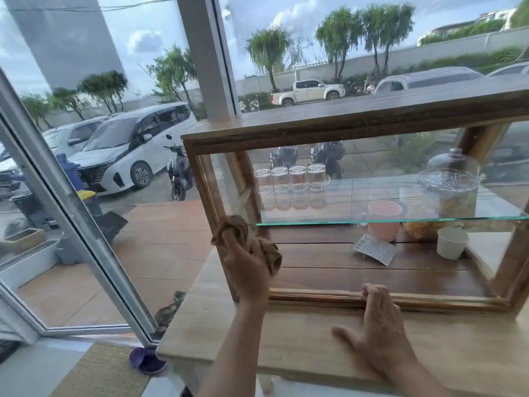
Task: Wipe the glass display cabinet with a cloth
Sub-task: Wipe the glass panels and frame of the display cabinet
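A wood-framed glass display cabinet (329, 130) stands on a light wooden table (300, 348). My left hand (246, 267) grips a crumpled brown cloth (237, 229) and presses it against the cabinet's front glass near the lower left corner post. My right hand (378, 325) lies flat on the table, its fingertips touching the cabinet's bottom front rail. Inside, a glass shelf (400, 219) carries several upturned drinking glasses (290, 186) and a large lidded glass jar (449, 184).
Under the shelf sit a pink cup (383, 219), a white paper cup (452, 242) and a printed card (375, 249). A tall window with a white frame (86, 222) runs along the left, close to the table's edge. A woven mat (106, 371) lies on the floor.
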